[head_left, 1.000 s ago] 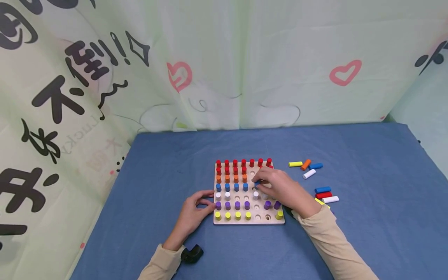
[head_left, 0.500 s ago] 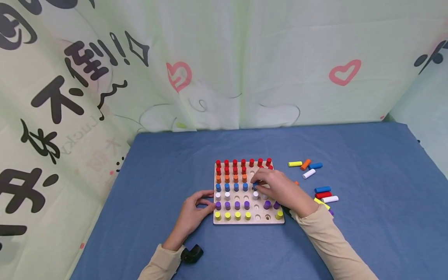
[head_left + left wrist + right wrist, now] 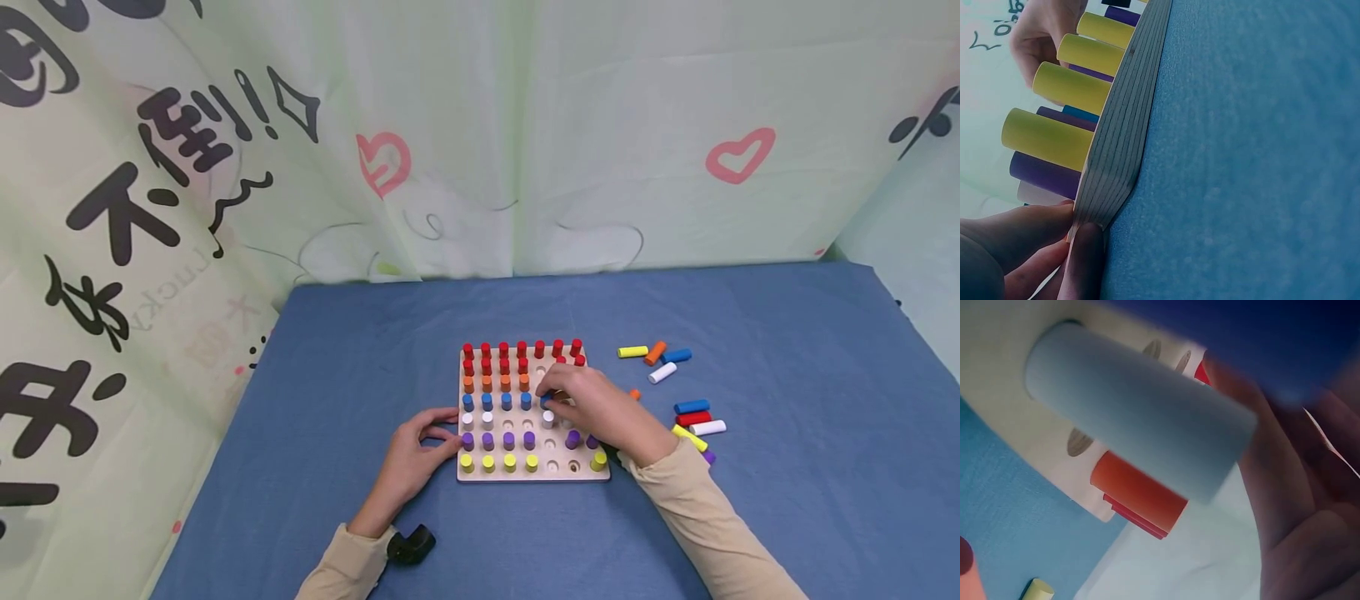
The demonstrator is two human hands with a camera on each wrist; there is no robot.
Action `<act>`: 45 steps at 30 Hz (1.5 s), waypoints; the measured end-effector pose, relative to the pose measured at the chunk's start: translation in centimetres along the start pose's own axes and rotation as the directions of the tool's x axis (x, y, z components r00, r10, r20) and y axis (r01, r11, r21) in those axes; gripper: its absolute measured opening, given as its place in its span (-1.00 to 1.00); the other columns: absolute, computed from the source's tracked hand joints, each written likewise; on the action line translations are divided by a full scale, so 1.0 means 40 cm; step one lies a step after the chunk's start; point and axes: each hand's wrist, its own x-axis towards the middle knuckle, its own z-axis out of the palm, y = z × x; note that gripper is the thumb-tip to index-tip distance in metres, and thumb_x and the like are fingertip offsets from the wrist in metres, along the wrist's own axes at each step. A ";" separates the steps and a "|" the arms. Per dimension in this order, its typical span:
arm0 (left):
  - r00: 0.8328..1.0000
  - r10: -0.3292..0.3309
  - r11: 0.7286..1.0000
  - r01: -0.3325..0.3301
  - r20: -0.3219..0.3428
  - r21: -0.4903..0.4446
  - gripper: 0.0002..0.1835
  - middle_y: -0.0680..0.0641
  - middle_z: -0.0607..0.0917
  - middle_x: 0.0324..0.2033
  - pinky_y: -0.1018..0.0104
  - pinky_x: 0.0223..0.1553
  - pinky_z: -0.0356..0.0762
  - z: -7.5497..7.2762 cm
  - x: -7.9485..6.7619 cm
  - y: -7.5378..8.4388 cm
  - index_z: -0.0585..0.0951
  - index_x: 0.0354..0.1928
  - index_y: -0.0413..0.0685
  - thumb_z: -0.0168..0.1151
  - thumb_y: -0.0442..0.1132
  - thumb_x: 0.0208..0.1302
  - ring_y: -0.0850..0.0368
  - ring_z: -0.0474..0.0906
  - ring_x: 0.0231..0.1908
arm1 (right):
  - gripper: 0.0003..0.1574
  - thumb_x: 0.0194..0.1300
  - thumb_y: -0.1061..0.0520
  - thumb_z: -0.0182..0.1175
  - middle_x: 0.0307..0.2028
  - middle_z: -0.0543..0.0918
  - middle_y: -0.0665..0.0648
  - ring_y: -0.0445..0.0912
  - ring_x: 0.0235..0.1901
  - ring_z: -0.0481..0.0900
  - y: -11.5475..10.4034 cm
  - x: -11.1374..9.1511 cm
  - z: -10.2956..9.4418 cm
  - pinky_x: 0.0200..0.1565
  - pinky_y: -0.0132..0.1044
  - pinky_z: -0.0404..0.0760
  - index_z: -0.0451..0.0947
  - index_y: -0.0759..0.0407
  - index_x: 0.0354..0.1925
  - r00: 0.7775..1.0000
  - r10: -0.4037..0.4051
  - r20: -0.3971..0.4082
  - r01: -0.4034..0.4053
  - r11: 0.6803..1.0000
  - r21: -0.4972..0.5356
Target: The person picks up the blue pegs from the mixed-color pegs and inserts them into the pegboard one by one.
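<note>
A wooden pegboard (image 3: 542, 475) holds rows of red, orange, blue, white, purple and yellow pegs, with several bare holes on its right half. My right hand (image 3: 603, 408) pinches a blue peg (image 3: 545, 402) upright over the blue row, just right of the standing blue ones; whether its foot is in a hole is hidden. In the right wrist view that blue peg (image 3: 1254, 337) is a dark blur above a pale peg (image 3: 1135, 412). At the board's near left, my left hand (image 3: 412, 454) grips the edge; the left wrist view shows its fingertips (image 3: 1085, 250) beside the yellow and purple pegs.
Loose pegs lie right of the board on the blue cloth (image 3: 787, 358): a far group with a yellow peg (image 3: 632, 352), and a nearer one with a red peg (image 3: 693, 418). A printed curtain (image 3: 525, 167) hangs behind the table.
My right hand has shifted slightly down and left with the blue peg, uncovering a loose orange peg beside the wrist. The left hand stays in place on the board.
</note>
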 end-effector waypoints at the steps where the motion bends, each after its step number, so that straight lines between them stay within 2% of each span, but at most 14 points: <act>1: 1.000 0.000 1.000 0.000 0.000 0.000 -0.58 -0.12 0.67 0.04 0.48 -0.26 0.62 0.000 0.000 0.000 0.59 0.18 -0.10 0.36 -0.22 0.29 0.13 0.65 -0.20 | -0.83 0.19 0.33 0.37 -0.25 0.69 0.10 -0.11 -0.26 0.68 0.000 0.000 0.000 -0.18 -0.23 0.69 0.69 0.23 -0.20 1.000 0.002 0.000 -0.002 1.000 0.002; 10: 1.000 -0.004 1.000 0.004 0.003 -0.015 -0.57 -0.12 0.68 0.00 0.47 -0.30 0.62 0.002 0.000 -0.003 0.59 0.18 -0.11 0.36 -0.25 0.28 0.14 0.66 -0.22 | -0.78 0.21 0.30 0.36 -0.19 0.70 0.15 -0.06 -0.22 0.69 -0.002 -0.005 -0.011 -0.12 -0.15 0.69 0.67 0.25 -0.13 1.000 0.023 0.015 -0.023 1.000 -0.005; 15: 1.000 -0.003 1.000 0.003 -0.001 -0.010 -0.57 -0.11 0.68 -0.01 0.46 -0.30 0.62 0.002 0.001 -0.003 0.59 0.18 -0.10 0.37 -0.23 0.28 0.14 0.67 -0.22 | -0.78 0.21 0.30 0.36 -0.18 0.70 0.13 -0.04 -0.20 0.69 0.000 -0.013 -0.027 -0.13 -0.15 0.69 0.67 0.25 -0.12 1.000 0.012 -0.028 -0.013 1.000 -0.015; 23: 1.000 0.002 1.000 -0.002 0.002 -0.013 -0.58 -0.12 0.68 0.02 0.45 -0.27 0.63 0.000 -0.001 -0.001 0.59 0.18 -0.11 0.36 -0.24 0.28 0.13 0.67 -0.21 | -0.80 0.22 0.26 0.38 -0.21 0.68 0.07 -0.13 -0.26 0.64 0.008 -0.026 -0.046 -0.19 -0.22 0.68 0.67 0.19 -0.15 0.998 -0.007 -0.069 0.003 0.999 -0.051; 36: 1.000 -0.005 1.000 0.005 0.003 -0.011 -0.57 -0.12 0.67 0.03 0.44 -0.26 0.64 -0.001 -0.003 0.004 0.59 0.18 -0.11 0.36 -0.24 0.28 0.12 0.66 -0.20 | -0.76 0.12 0.32 0.43 -0.26 0.66 0.05 -0.08 -0.26 0.67 0.037 -0.076 -0.069 -0.19 -0.16 0.68 0.69 0.16 -0.20 0.990 0.009 -0.139 -0.023 0.995 -0.101; 45: 1.000 -0.014 1.000 0.014 -0.006 -0.010 -0.58 -0.12 0.68 0.01 0.45 -0.30 0.63 0.003 0.001 0.002 0.60 0.17 -0.09 0.37 -0.23 0.28 0.14 0.66 -0.23 | -0.69 0.10 0.33 0.44 -0.21 0.72 0.10 -0.03 -0.20 0.70 0.073 -0.113 -0.088 -0.15 -0.09 0.69 0.69 0.19 -0.13 0.990 0.037 -0.137 -0.053 0.992 -0.113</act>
